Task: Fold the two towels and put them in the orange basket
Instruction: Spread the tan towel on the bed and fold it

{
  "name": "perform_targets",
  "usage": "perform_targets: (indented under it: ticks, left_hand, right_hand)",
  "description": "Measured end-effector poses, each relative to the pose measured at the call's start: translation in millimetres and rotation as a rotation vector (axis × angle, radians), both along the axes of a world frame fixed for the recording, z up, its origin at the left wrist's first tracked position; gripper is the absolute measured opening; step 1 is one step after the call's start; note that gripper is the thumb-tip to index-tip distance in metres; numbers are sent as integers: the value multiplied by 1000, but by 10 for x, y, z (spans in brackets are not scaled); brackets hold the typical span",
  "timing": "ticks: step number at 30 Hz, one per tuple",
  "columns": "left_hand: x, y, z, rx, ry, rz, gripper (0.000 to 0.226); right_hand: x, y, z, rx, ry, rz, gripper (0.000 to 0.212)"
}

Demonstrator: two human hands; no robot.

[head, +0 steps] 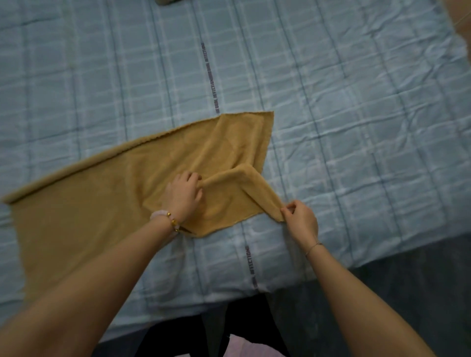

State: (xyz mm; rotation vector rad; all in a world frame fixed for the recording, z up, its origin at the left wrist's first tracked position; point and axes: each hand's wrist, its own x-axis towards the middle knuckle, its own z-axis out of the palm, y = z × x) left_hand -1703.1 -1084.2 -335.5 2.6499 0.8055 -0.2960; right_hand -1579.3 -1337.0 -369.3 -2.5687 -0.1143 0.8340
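Observation:
A mustard-yellow towel [102,201] lies spread across the bed, long side running from the left edge to the centre. Its right end is partly lifted into a raised fold. My left hand [184,192] pinches the towel's cloth at the inner end of that fold. My right hand [300,216] pinches the towel's near right corner just off the towel's edge. A second towel and the orange basket are not in view.
The bed is covered by a pale blue checked quilt [331,114] with a printed strip down the middle. Its near edge runs diagonally at lower right, with dark floor [420,280] beyond. A dark object [167,2] pokes in at the top edge.

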Motion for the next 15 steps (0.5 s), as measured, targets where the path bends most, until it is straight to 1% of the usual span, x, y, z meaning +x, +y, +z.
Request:
perform_targets:
  ticks: [4, 7, 12, 14, 15]
  left_hand:
    - [-33, 25, -15, -14, 27, 23, 32]
    - [-133, 17, -2, -24, 27, 4, 29]
    - [-415, -61, 28, -19, -93, 7, 14]
    - [-579, -138, 4, 13, -133, 27, 15]
    - [-673, -187, -8, 12, -151, 72, 15]
  right_hand:
    - [-9, -315, 19, -53, -28, -45, 16]
    - [11, -498, 37, -62, -65, -96, 15]
    - [74, -558, 41, -61, -90, -102, 16]
    - [88, -540, 43, -72, -72, -109, 18]
    - [99, -538, 40, -79, -69, -106, 19]
